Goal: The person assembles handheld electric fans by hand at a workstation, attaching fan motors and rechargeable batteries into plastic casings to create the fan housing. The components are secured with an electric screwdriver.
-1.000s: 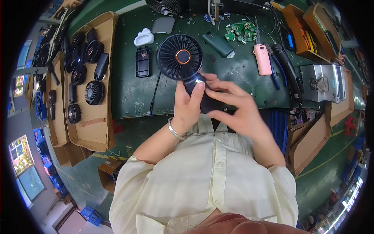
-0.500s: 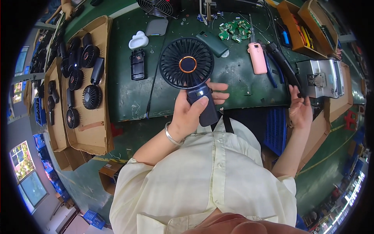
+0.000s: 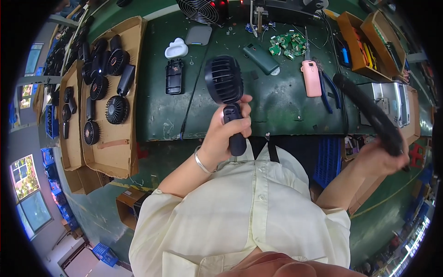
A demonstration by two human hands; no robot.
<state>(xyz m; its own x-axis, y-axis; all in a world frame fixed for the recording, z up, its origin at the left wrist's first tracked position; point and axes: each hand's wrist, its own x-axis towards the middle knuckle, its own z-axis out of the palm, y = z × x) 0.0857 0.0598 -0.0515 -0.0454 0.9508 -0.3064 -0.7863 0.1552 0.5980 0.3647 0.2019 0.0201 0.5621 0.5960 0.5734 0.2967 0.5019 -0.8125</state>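
Note:
My left hand (image 3: 222, 131) is wrapped round the handle of a dark handheld fan (image 3: 224, 81), its thumb across the grip. The fan is held up over the bench's near edge, its round caged head turned partly sideways. At the right, my right hand (image 3: 384, 159) is closed on the lower end of a long black electric screwdriver (image 3: 369, 111). That tool slants up and left in the air, somewhat blurred, in front of a silver metal box (image 3: 390, 99).
A cardboard tray (image 3: 124, 159) of dark fans stands at the left. On the green bench (image 3: 221, 124) lie a black casing (image 3: 174, 78), a white cloud-shaped piece (image 3: 176, 48), a green device (image 3: 261, 58), circuit boards (image 3: 288, 44), a pink device (image 3: 311, 78) and blue-handled pliers (image 3: 326, 94).
My right hand has taken hold of the electric screwdriver and lifted it off the bench, drawing it rightward. In my left hand the fan has turned from facing up to sideways.

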